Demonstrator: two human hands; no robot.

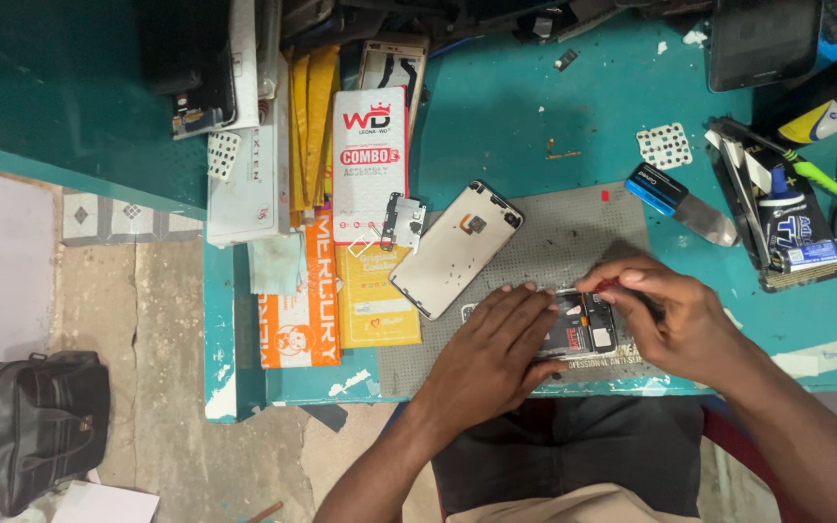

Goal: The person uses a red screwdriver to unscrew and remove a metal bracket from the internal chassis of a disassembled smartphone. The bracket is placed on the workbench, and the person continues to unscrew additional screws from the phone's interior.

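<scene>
Grey perforated work mat (573, 232) on the teal bench (496, 107) carries the opened phone body (588, 324), which from the head view I see lying flat near the mat's front edge, my left hand (496, 353) pressed on it with fingers together and flat. My right hand (675, 320) has its fingertips pinched on a thin red-tipped tool (608, 285) over the exposed board. I judge the phone light, stiff and fragile inside, best steadied by its frame edges; a detached silver back cover (455, 247) lies just beside.
</scene>
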